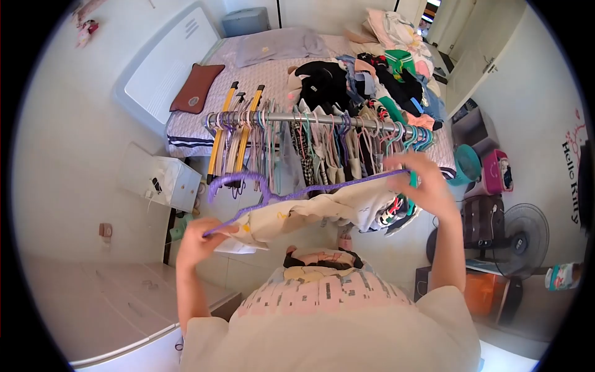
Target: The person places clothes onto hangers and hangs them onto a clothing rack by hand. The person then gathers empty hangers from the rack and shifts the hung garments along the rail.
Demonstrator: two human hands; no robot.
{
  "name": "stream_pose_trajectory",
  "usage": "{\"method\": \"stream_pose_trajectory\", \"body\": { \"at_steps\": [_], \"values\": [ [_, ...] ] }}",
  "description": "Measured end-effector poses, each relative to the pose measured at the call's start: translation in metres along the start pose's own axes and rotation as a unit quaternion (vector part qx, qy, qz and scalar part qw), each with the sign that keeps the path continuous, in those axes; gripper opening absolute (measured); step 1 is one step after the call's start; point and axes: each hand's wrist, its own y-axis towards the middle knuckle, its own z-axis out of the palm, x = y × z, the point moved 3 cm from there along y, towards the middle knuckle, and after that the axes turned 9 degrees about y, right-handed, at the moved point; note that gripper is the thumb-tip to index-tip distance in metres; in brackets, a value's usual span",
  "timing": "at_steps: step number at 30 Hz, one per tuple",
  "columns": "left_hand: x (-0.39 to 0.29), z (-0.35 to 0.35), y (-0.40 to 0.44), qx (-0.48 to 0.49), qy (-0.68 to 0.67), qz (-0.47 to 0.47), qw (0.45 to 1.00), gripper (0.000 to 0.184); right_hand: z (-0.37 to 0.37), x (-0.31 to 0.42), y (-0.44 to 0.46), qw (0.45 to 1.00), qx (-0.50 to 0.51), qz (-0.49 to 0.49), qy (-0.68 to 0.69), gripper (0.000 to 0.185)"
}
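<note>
Black lettering (pixel 571 183) reading "Hello Kitty" runs down the pale, smooth wall (pixel 542 139) on the right. Dark, letter-like marks (too small to read) cross the pale short-sleeved shirt (pixel 322 338) with a pink printed band, and a round emblem on the brown rectangular cushion (pixel 186 87) is equally illegible.

Pale walls (pixel 74 167); white floor (pixel 242 268) (glossy); bed (pixel 248 65).
</note>
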Motion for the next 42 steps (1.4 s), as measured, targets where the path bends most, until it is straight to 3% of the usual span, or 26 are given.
{"method": "stream_pose_trajectory", "body": {
  "at_steps": [1,2,6,7,8,9,10,12,13,15,17,19,20,21,24,26,27,29,31,32,33,35,36,38,41,42],
  "values": [
    [0.003,-0.009,0.002,0.002,0.005,0.008,1.000,0.022,0.008,0.002,-0.001,0.978,0.162,0.018,0.126,0.029],
    [0.017,-0.015,0.008,-0.011,0.008,0.092,0.996,0.024,0.013,0.011,0.002,0.977,0.193,0.020,0.090,0.014],
    [0.009,-0.051,0.024,-0.128,0.022,0.001,0.992,0.031,0.022,0.022,0.012,0.977,0.173,0.070,0.104,0.007],
    [-0.010,-0.057,0.029,-0.380,0.145,-0.002,0.914,0.034,0.025,0.024,0.015,0.977,0.173,0.063,0.105,0.007],
    [-0.029,-0.055,0.024,-0.599,0.255,-0.004,0.759,0.038,0.028,0.021,0.019,0.962,0.150,0.118,0.196,0.006],
    [-0.022,-0.035,0.015,-0.668,0.221,-0.032,0.710,0.034,0.032,0.019,0.020,0.934,0.127,0.173,0.285,0.008],
    [-0.006,-0.004,0.019,-0.685,-0.034,0.091,0.722,0.024,0.038,0.020,0.021,0.918,0.114,0.189,0.330,0.012],
    [-0.037,0.060,0.034,-0.429,-0.002,0.026,0.903,0.043,0.055,0.017,0.020,0.914,0.133,0.176,0.339,0.012],
    [-0.056,0.090,0.047,-0.299,-0.090,-0.047,0.949,0.056,0.064,0.017,0.020,0.910,0.153,0.167,0.347,0.012],
    [-0.055,0.127,0.059,-0.285,-0.087,-0.039,0.954,0.047,0.076,0.021,0.020,0.895,0.153,0.186,0.375,0.014],
    [-0.051,0.135,0.065,-0.144,-0.211,-0.111,0.960,0.030,0.083,0.023,0.020,0.903,0.167,0.172,0.356,0.015],
    [-0.050,0.114,0.064,-0.170,-0.269,-0.099,0.943,0.026,0.083,0.028,0.019,0.904,0.186,0.148,0.355,0.015],
    [-0.048,0.102,0.063,-0.191,-0.326,-0.090,0.922,0.024,0.081,0.035,0.019,0.933,0.180,0.094,0.296,0.016],
    [-0.040,0.091,0.070,-0.193,-0.328,-0.095,0.920,0.024,0.079,0.044,0.017,0.955,0.173,0.040,0.238,0.016],
    [-0.016,0.074,0.079,-0.182,-0.253,-0.085,0.946,0.016,0.080,0.056,0.007,0.953,0.187,0.030,0.237,0.014],
    [0.001,0.082,0.080,-0.154,0.077,-0.137,0.975,0.017,0.078,0.056,0.005,0.954,0.190,0.036,0.230,0.013],
    [-0.015,0.077,0.077,-0.152,0.077,-0.136,0.976,0.017,0.077,0.053,0.004,0.953,0.168,0.087,0.237,0.013],
    [-0.049,0.064,0.061,-0.335,-0.053,-0.185,0.922,0.029,0.078,0.048,0.000,0.949,0.141,0.145,0.244,0.013],
    [-0.078,0.066,0.052,-0.505,0.248,-0.001,0.827,0.033,0.082,0.042,0.001,0.927,0.073,0.163,0.330,0.012],
    [-0.084,0.081,0.047,-0.475,0.198,0.057,0.856,0.035,0.086,0.039,0.000,0.883,0.079,0.216,0.408,0.013],
    [-0.090,0.100,0.040,-0.441,0.147,0.114,0.878,0.037,0.088,0.041,0.004,0.883,0.076,0.219,0.409,0.013],
    [-0.100,0.136,0.042,-0.323,0.145,0.154,0.922,0.044,0.093,0.050,0.013,0.835,0.114,0.242,0.481,0.015],
    [-0.095,0.148,0.046,-0.322,0.145,0.155,0.923,0.044,0.096,0.055,0.017,0.813,0.133,0.239,0.514,0.019],
    [-0.084,0.156,0.057,-0.330,0.016,0.102,0.938,0.040,0.097,0.069,0.026,0.799,0.132,0.235,0.537,0.019],
    [-0.074,0.113,0.056,-0.334,0.003,0.149,0.931,0.035,0.095,0.068,0.036,0.797,0.121,0.216,0.551,0.021],
    [-0.080,0.095,0.057,-0.304,-0.025,0.173,0.937,0.024,0.094,0.067,0.039,0.807,0.111,0.204,0.542,0.022]
  ]
}}
